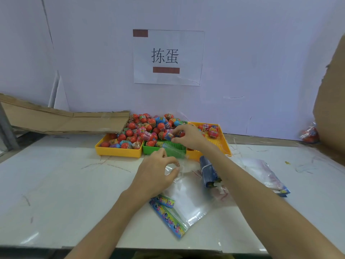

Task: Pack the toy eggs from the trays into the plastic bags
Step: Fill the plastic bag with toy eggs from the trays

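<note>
At the far left a flattened cardboard sheet (69, 121) leans at the wall beside the left yellow tray (116, 151), heaped with toy eggs (141, 128) that spill over into the green tray (164, 147). In front, the left hand (155, 174) pinches the mouth of a clear plastic bag (188, 200) lying on the white table (56, 184). Over the green tray the right hand (188, 136) curls its fingers round what seem to be two eggs, and further right sit the nearly bare right yellow tray (222, 142) and a stack of bags (268, 174).
</note>
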`<state>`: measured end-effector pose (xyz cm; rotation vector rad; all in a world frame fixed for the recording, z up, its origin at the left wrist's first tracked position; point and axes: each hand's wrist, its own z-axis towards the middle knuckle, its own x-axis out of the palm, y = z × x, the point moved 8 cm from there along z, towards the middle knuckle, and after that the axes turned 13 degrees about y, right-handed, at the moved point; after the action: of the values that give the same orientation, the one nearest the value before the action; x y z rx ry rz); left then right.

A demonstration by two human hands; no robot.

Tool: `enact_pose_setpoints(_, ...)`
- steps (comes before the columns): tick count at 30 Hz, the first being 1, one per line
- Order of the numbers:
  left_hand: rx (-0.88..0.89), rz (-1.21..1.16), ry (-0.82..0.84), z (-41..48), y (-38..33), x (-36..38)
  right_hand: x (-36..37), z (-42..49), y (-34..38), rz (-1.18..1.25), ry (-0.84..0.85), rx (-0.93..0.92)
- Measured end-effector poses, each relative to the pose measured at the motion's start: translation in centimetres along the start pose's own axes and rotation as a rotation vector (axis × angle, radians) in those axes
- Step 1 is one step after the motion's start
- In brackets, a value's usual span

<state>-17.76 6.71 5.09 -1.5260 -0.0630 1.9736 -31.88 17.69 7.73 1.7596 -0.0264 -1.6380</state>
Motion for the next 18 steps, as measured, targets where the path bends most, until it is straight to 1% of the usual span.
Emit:
enact_pose_setpoints(4,-0.025,-0.005,-0.036,0.0,0.1,-0.4,-2.7,-3.2,-0.9,0.26,-0.177,-0.058)
enact_pose_setpoints(6,-0.037,-0.009,-0.059,-0.1,0.2,-0.7,-3.2,-5.2,-1.3,0.36,-0.21,-0.091)
enact_pose_setpoints(10,-0.058,-0.016,-0.066,0.0,0.2,-0.8,-3.0,-9.2,-2.8,0.457,-0.257,-0.109)
enact_pose_setpoints(15,-0.062,0.0,-0.048,0.0,0.1,-0.6,-3.5,-11.0,-2.3,0.474,-0.244,-0.158)
enact_pose_setpoints(18,-0.053,0.022,-0.017,0.0,0.0,-0.2,-2.5,-10.8,-1.1,0.408,-0.141,-0.178)
